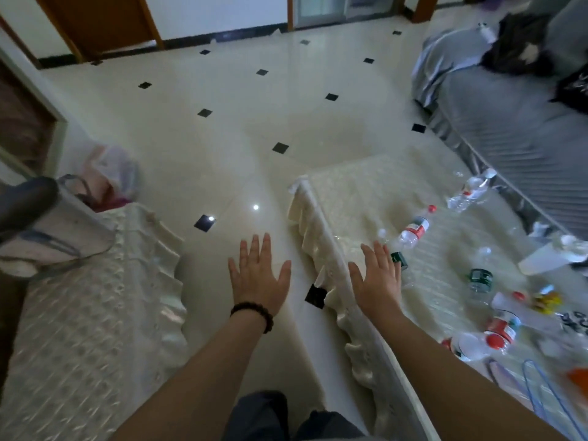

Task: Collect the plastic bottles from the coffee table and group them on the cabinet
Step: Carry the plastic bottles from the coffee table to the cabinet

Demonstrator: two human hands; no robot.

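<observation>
Several clear plastic bottles lie scattered on the coffee table point(356, 192), which has a cream lace cover, at the right. One with a red label and red cap point(415, 229) lies just beyond my right hand point(377, 278). A green-labelled bottle point(480, 278) stands further right, and a crumpled one point(471, 190) lies at the far edge. Red-labelled bottles point(501, 329) lie nearer me. My right hand hovers flat over the table's left edge, fingers straight, holding nothing. My left hand point(259, 273), with a bead bracelet at the wrist, is spread flat over the floor. The lace-covered cabinet point(79, 313) is at the left.
A grey sofa point(509, 116) with dark clothing runs behind the coffee table at right. A pink plastic bag point(111, 173) sits on the floor beyond the cabinet, and a grey tote bag point(54, 240) rests on the cabinet's far end. Tiled floor separates cabinet and table.
</observation>
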